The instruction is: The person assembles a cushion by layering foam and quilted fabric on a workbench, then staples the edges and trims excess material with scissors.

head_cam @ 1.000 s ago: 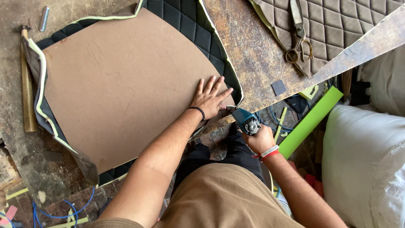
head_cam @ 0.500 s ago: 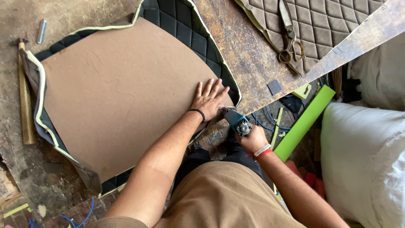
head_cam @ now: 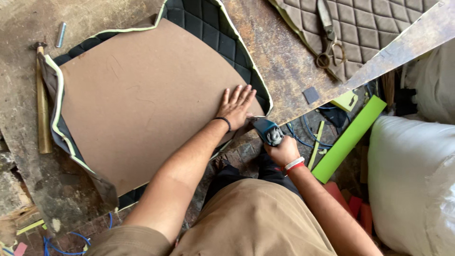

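Note:
A brown hardboard seat panel (head_cam: 142,99) lies on a black quilted cover with pale green piping (head_cam: 208,23), spread over a worn workbench (head_cam: 279,52). My left hand (head_cam: 237,105) rests flat, fingers spread, on the panel's near right corner. My right hand (head_cam: 283,150) grips a blue staple gun (head_cam: 266,130), its nose against the cover's edge right beside my left thumb.
A hammer (head_cam: 42,114) lies along the panel's left side, a metal bolt (head_cam: 60,34) above it. Scissors (head_cam: 328,33) sit on a brown quilted piece (head_cam: 379,23) at top right. A bright green strip (head_cam: 348,140), blue cables and a white sack (head_cam: 412,185) lie beside the bench.
The staple gun has moved up and left, closer to the cover's edge by my left thumb. My left hand stays pressed on the panel.

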